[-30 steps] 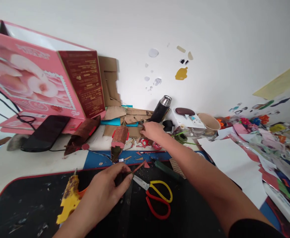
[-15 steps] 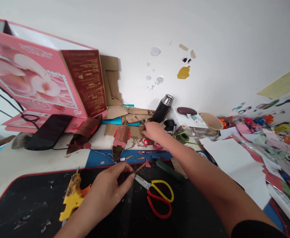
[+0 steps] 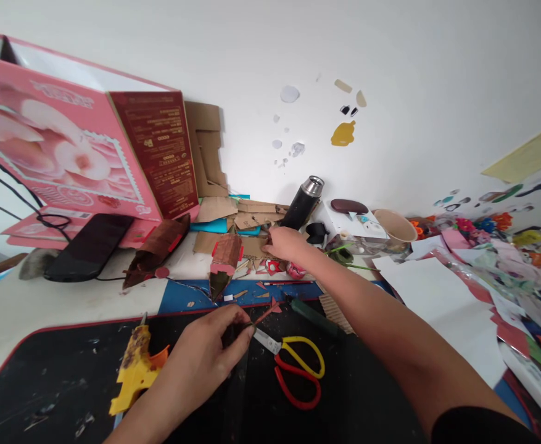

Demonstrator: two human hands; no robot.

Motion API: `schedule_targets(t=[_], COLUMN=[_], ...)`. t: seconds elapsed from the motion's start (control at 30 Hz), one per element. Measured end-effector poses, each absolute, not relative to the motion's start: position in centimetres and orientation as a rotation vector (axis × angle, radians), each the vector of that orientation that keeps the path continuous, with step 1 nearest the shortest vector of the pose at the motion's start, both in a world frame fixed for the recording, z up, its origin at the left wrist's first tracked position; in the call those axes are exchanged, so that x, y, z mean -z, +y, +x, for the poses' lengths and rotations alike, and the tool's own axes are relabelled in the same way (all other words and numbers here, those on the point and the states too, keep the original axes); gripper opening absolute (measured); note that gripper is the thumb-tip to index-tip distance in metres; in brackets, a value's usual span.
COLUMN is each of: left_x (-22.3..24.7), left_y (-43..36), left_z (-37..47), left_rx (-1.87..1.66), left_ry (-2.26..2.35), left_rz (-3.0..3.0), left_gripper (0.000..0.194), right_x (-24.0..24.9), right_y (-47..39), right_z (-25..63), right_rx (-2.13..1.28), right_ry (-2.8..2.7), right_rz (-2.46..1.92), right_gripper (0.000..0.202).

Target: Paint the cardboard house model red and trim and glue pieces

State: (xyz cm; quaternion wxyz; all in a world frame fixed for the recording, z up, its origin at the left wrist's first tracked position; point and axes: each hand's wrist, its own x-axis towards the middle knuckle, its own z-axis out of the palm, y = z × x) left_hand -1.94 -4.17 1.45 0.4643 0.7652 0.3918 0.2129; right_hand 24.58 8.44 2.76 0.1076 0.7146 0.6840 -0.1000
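My left hand (image 3: 217, 345) is closed in a pinch over the black mat, holding a thin brown stick (image 3: 264, 313) that points up and right. Just beside its fingertips lie scissors (image 3: 266, 340) with one yellow and one red handle. My right hand (image 3: 286, 242) reaches far forward to the cardboard scraps (image 3: 251, 244) by the black thermos (image 3: 301, 203). Its fingers are bent together, and what they hold, if anything, is hidden. Between the hands sits a small brown model boat (image 3: 226, 254) with a rounded cover; a similar boat (image 3: 159, 246) rests farther left.
A yellow glue gun (image 3: 134, 373) lies left of my left forearm. Behind it are a black phone (image 3: 89, 246) and a large pink box (image 3: 76, 142). A dark green tool handle (image 3: 314, 317) lies below my right forearm. White paper (image 3: 437, 308) and craft scraps cover the right side.
Both hands stay almost where they were. The stick in my left hand has shifted slightly, its tip now beside a small reddish scrap. The view has moved a little.
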Motion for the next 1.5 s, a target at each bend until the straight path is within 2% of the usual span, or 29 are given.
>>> schedule_targets(t=[0.33,0.63,0.97,1.13,1.37,1.5], left_x=[-1.1,-0.8,-1.3,-1.1,-1.0,-0.9], left_y=[-4.3,-4.2,-4.1,-4.1,-4.2,-4.2], left_z=[-1.8,-1.6,-1.6,-1.7,-1.7,-1.7], left_rx=[-0.465,-0.483,-0.497,-0.512,-0.543,-0.541], left_ry=[0.978,0.965,0.951,0.96,0.952,0.943], left_rz=[1.878,1.889,1.904,1.919,1.943,1.942], left_gripper=[0.026,0.026,0.025,0.024,0.022,0.022], right_x=[-3.2,-2.9,-2.2,-2.6,-2.9,-3.1], right_y=[9.5,10.0,8.8,9.1,8.3,7.7], right_z=[25.2,24.9,24.8,24.1,23.0,22.7], right_rx=[0.612,0.73,0.519,0.502,0.455,0.449], right_ry=[2.01,2.027,2.125,2.165,2.173,2.172], right_rz=[2.03,1.992,1.966,1.876,1.86,1.869], right_gripper=[0.038,0.033,0.046,0.06,0.043,0.042])
